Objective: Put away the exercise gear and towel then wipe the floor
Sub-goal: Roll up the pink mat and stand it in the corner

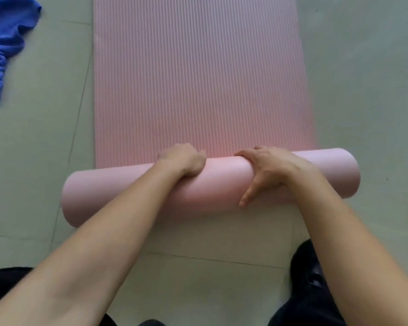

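My left hand (183,161) and right hand (266,171) gripping half-rolled pink mat (127,191), fingers (199,153) curling over roll; blue towel (5,43) lying on floor (363,90).

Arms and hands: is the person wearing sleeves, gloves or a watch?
No sleeves show; the left arm and right arm are bare right to the picture's edge. The left hand and right hand wear no gloves, rings or watch that I can see. Dark trousers show at the bottom.

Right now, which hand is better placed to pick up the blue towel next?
Left, probably. The towel lies left of the mat, nearer the left hand; the right hand is farther away.
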Demonstrator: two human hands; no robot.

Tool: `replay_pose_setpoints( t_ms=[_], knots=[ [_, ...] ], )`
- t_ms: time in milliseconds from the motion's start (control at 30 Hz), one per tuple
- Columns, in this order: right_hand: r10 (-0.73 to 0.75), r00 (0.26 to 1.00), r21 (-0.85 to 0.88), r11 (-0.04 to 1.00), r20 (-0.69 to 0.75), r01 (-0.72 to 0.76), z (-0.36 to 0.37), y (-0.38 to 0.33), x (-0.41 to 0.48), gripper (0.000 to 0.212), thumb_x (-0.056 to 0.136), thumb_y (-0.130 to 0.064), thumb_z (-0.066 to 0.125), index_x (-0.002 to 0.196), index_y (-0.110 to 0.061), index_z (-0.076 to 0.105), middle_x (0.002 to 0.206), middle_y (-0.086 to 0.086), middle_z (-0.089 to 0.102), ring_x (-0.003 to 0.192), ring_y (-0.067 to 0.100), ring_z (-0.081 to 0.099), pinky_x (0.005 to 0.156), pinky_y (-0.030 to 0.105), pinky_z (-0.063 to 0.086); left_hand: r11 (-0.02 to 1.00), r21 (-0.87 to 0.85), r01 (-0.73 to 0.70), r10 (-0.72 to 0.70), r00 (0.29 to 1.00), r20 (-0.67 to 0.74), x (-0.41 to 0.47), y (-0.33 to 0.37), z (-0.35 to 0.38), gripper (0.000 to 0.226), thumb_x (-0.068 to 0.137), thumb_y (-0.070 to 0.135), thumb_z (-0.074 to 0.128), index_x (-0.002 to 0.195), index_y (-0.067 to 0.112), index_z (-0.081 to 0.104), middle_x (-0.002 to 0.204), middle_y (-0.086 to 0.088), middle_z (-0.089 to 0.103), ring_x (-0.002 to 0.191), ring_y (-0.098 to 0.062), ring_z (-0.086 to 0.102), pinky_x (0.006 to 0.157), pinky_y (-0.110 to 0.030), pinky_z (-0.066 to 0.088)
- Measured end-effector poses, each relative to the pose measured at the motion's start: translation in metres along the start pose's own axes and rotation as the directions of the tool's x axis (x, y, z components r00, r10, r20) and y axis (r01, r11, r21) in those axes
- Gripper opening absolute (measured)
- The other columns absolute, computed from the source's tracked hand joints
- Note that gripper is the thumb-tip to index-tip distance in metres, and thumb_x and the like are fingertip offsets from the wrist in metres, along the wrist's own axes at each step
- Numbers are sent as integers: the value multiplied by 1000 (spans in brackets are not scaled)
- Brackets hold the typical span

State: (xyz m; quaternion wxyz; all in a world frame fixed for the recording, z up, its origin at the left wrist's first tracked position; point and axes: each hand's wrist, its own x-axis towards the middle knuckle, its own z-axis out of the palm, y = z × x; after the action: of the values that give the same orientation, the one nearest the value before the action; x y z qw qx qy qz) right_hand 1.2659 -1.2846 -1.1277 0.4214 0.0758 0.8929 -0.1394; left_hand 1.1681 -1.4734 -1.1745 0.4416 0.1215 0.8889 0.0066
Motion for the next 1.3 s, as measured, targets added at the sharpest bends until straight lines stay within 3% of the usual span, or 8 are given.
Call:
replay_pose_setpoints(
  t_ms=[100,200,367,433,667,867,1000,1300],
  knots=[
    [-54,998,-27,998,-41,53,3,0,10,124,35,-80,82,145,-43,37,136,-5,55,124,22,54,105,42,43,998,9,-58,55,863,-502,-14,-7,14,47,98,44,37,106,9,68,113,-16,64,105,-36,59,76,-39,44],
    [-19,961,90,995,-276,46,-3,13,17,129,41,-83,78,152,-40,31,157,0,36,145,21,32,122,52,15,993,-4,-117,83,730,-679,-23,-3,10,42,98,41,39,99,10,67,106,-14,63,101,-34,56,72,-37,38],
    [219,424,262,964,-879,44,1,23,37,54,90,-37,62,140,-19,53,141,12,50,127,35,48,108,53,37,989,122,-84,147,657,-739,-20,3,19,57,98,52,27,131,19,59,135,-13,56,134,-33,43,113,-58,15],
    [209,358,246,967,-910,63,12,19,41,44,98,-40,51,135,-16,58,139,13,53,127,35,49,109,53,36,984,140,-106,175,652,-737,-17,3,16,62,97,58,21,127,22,61,130,-10,61,127,-32,50,111,-57,19],
    [-17,374,-18,1000,-927,2,71,5,34,68,93,-62,52,145,-18,50,156,22,32,148,39,24,119,60,14,996,-34,-86,50,809,-586,22,15,-59,64,100,53,22,104,10,70,111,-22,67,104,-40,61,90,-45,44],
    [44,547,39,999,-836,-21,0,9,73,74,97,-67,27,159,-26,22,165,13,18,154,32,8,121,59,-1,975,56,-217,161,504,-848,18,8,-62,50,100,46,29,111,13,65,119,-13,64,112,-33,55,96,-44,36],
    [166,447,195,981,-879,18,-46,1,93,67,101,-58,29,156,-20,29,165,13,19,154,31,8,121,58,-3,959,261,-108,271,614,-741,32,3,-33,68,97,59,22,146,15,40,149,-16,42,142,-35,31,116,-57,10],
    [36,301,50,998,-953,39,31,15,69,59,102,-50,41,150,-14,44,160,15,33,150,32,24,120,59,13,945,297,-139,307,691,-654,51,13,-102,67,97,56,18,105,11,68,107,-24,67,100,-41,63,87,-44,43]
  ],
)
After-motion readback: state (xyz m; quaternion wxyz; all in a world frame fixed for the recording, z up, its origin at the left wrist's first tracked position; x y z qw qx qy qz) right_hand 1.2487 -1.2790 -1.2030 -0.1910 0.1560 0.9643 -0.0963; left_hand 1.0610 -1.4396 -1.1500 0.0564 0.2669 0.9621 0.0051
